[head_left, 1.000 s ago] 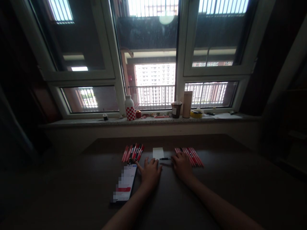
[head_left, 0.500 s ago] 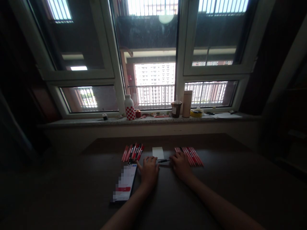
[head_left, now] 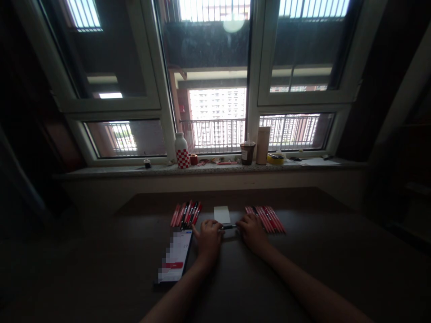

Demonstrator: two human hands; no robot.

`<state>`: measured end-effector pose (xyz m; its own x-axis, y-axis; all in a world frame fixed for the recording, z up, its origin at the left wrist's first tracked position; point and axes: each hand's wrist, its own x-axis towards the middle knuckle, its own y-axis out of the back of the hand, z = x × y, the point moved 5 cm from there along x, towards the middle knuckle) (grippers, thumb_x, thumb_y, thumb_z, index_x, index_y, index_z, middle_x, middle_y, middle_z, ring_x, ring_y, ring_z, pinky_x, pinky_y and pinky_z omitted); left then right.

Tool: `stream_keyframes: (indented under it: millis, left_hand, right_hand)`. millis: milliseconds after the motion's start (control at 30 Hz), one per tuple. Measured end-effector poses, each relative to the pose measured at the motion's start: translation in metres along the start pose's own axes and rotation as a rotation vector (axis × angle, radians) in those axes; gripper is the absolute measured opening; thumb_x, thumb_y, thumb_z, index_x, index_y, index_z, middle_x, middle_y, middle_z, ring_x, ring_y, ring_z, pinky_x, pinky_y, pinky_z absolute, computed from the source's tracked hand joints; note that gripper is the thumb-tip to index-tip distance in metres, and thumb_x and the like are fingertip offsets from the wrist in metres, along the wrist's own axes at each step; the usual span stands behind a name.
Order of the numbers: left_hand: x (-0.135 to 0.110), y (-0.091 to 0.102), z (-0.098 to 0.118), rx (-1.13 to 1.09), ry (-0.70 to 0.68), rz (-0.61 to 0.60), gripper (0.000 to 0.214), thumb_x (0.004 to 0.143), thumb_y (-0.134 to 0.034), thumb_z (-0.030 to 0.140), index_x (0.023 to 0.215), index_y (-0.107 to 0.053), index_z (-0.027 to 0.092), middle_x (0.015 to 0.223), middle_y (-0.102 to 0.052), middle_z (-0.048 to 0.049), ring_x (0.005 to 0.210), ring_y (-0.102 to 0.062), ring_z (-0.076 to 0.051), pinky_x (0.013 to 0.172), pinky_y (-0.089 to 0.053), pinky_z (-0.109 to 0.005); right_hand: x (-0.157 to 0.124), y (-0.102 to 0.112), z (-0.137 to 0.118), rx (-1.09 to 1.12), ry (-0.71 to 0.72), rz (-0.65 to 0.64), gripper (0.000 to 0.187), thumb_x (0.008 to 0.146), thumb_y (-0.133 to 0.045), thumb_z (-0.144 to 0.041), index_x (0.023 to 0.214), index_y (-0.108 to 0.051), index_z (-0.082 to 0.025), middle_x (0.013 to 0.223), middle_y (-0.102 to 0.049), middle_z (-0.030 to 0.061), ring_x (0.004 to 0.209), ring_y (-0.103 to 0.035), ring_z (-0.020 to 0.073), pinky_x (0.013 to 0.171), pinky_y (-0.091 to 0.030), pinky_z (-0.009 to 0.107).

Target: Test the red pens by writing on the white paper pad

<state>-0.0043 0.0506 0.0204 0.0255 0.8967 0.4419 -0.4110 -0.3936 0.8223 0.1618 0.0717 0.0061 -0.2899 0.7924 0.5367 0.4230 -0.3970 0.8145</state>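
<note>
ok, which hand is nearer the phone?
Left. The left hand is just right of the phone, near its upper end; the right hand is farther right, by the right-side pens.

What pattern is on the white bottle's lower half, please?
Red and white checks; the bottle shows best in the head view.

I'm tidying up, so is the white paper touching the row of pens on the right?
Apart: the head view shows dark tabletop between the white paper and the row of pens.
</note>
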Motion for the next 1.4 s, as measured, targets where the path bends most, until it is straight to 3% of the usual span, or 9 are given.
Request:
stream_keyframes:
  millis: [267,800,1067,1233,1400]
  left_hand:
    - [-0.002,0.000,0.001,0.040,-0.036,0.026,0.015,0.085,-0.054,0.028,0.091,-0.067,0.031,0.104,-0.066,0.0014,0.113,-0.048,-0.023,0.108,-0.005,-0.067]
    - [0.000,-0.005,-0.004,0.024,0.020,-0.038,0.019,0.085,-0.052,0.027,0.081,-0.070,0.028,0.101,-0.068,0.0008,0.113,-0.047,-0.025,0.107,-0.014,-0.064]
    - [-0.001,-0.003,-0.003,0.042,0.023,0.021,0.019,0.087,-0.051,0.028,0.087,-0.070,0.030,0.114,-0.065,0.0013,0.122,-0.042,-0.028,0.106,-0.012,-0.068]
    - [-0.002,0.002,-0.001,0.039,0.013,0.053,0.023,0.085,-0.053,0.026,0.103,-0.066,0.034,0.118,-0.063,0.0001,0.124,-0.040,-0.028,0.107,-0.011,-0.065]
    - [-0.002,0.005,0.002,0.081,0.018,0.040,0.017,0.085,-0.052,0.023,0.093,-0.065,0.030,0.116,-0.064,0.0001,0.124,-0.040,-0.027,0.108,-0.014,-0.061]
  right_hand:
    - [0.001,-0.001,0.000,0.007,0.004,-0.001,0.018,0.086,-0.057,-0.016,0.097,-0.069,-0.025,0.091,-0.063,0.0040,0.102,-0.046,0.0230,0.093,-0.030,0.036]
    - [0.003,0.004,0.000,0.044,0.022,0.047,0.015,0.083,-0.064,-0.017,0.087,-0.072,-0.030,0.084,-0.069,-0.0009,0.105,-0.045,0.0242,0.095,-0.024,0.039]
    - [0.001,0.007,-0.001,0.035,-0.003,0.073,0.012,0.082,-0.065,-0.019,0.086,-0.071,-0.029,0.085,-0.069,-0.0019,0.103,-0.046,0.0230,0.095,-0.023,0.039]
    - [0.001,0.005,-0.001,0.013,-0.016,0.054,0.013,0.084,-0.063,-0.020,0.089,-0.071,-0.029,0.088,-0.069,-0.0002,0.104,-0.045,0.0229,0.095,-0.024,0.039]
    - [0.001,0.006,-0.002,-0.008,-0.008,0.031,0.016,0.085,-0.062,-0.019,0.092,-0.071,-0.029,0.089,-0.069,0.0001,0.106,-0.044,0.0232,0.095,-0.024,0.039]
